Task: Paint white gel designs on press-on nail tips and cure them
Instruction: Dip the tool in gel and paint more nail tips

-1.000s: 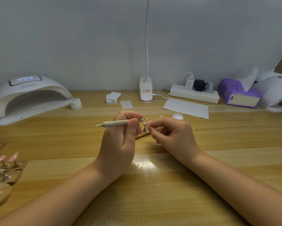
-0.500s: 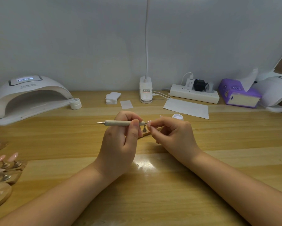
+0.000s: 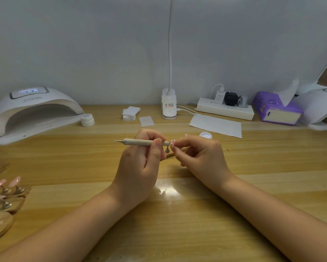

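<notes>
At the table's middle, the left hand (image 3: 138, 167) is gripping a dotting pen (image 3: 140, 142) level, fingers curled round it. Its right tip is meeting the nail tip (image 3: 172, 143), which the right hand (image 3: 200, 156) is pinching on a small stand (image 3: 167, 149).

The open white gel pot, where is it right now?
In the head view, the open gel pot sits on the table just beyond the right hand, in front of the white paper sheet.

- Plain pale grey wall (image 3: 102, 44) behind, unmarked.
- Wooden desk (image 3: 177, 224) with light and darker plank bands, glossy, catching a bright glare near the middle.
- White lamp (image 3: 169, 104) standing at the desk's back edge, thin neck rising out of view.
</notes>
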{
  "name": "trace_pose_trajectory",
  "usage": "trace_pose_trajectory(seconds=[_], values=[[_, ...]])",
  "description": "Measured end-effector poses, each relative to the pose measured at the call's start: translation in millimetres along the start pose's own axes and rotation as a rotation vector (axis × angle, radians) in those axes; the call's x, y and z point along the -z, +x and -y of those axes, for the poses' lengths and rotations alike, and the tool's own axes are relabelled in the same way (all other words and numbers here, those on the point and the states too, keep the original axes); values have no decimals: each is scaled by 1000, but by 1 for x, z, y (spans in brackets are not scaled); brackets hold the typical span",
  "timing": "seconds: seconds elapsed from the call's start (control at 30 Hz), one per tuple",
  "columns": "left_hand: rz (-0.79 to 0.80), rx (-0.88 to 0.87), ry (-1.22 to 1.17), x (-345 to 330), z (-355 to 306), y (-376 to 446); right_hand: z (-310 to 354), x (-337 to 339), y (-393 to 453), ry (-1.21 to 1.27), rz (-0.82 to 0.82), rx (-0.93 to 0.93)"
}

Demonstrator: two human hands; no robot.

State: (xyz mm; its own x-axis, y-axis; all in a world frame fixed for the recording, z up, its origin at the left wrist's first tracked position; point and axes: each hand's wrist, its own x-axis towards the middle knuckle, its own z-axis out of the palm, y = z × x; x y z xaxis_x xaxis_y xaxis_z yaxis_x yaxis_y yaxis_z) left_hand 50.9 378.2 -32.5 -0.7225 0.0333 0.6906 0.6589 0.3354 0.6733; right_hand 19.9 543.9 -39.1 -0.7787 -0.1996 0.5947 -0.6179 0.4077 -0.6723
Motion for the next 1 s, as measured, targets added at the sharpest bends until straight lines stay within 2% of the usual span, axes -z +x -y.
trace_pose_trajectory(seconds=[0.37,0.63,1.0], values=[[-9,-22,-11,0,0,0,0,-1,0,0,-15,2],[-83,-92,-77,0,-5,1,-1,0,-1,6,-16,-6],[-17,-53,-13,-1,-4,0,-4,-1,1,-1,-13,-5]])
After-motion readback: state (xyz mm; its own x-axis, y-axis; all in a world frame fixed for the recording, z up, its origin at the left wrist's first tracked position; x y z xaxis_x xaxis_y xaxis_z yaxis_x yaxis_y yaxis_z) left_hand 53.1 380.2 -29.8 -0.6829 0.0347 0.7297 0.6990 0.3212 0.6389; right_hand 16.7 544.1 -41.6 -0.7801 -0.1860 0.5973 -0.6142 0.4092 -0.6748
